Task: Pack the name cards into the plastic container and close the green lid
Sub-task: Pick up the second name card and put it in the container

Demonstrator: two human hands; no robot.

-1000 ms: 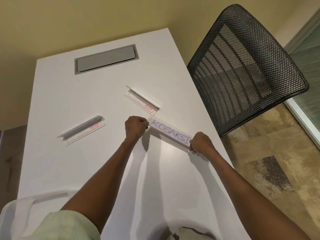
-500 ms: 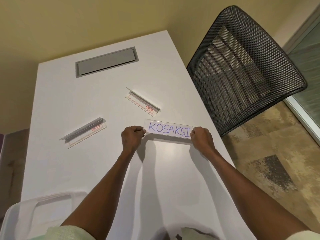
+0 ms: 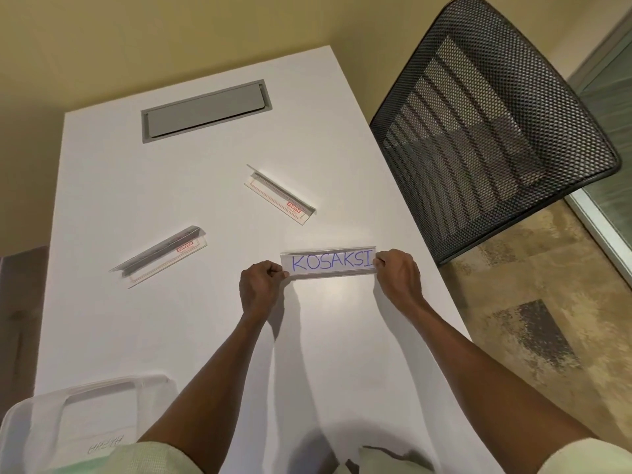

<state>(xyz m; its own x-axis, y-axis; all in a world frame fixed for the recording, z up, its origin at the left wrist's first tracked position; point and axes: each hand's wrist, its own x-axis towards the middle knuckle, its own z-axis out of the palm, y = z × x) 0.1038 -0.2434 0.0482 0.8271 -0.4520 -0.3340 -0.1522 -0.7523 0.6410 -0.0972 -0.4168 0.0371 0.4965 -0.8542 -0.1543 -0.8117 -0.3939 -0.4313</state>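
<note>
**Name card held up at both ends**

White table (image 3: 212, 336) fills the view. Plastic container (image 3: 44, 422) sits near the left elbow. Left hand (image 3: 258, 285) and right hand (image 3: 398, 277) pinch the "KOSAKSI" name card (image 3: 328, 263); two more cards (image 3: 160, 254) (image 3: 280, 195) lie beyond the left hand.

The plastic container (image 3: 85, 419) at the table's (image 3: 191, 330) near left corner is cut off by the picture's bottom and left edges, and the left forearm and a pale sleeve (image 3: 147, 460) cover its near right part. A card (image 3: 104, 448) seen through its wall bears writing too blurred to read. The two ends of the KOSAKSI name card (image 3: 329, 264) are hidden under the pinching fingers of the left hand (image 3: 260, 285) and right hand (image 3: 398, 276).
</note>
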